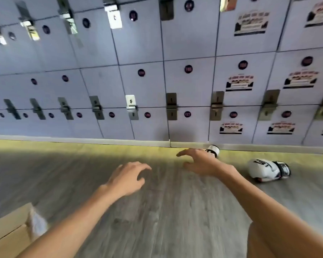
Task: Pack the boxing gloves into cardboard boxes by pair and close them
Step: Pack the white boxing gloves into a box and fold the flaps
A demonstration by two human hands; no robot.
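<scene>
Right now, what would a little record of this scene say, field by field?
left hand: open, holding nothing, over the floor
right hand: open, holding nothing, stretched toward the lockers
near glove: white with black print, lying on the floor to the right of the right hand
far glove: white, partly hidden behind the right hand, by the base of the lockers
cardboard box: bottom left, only partly in view
</scene>
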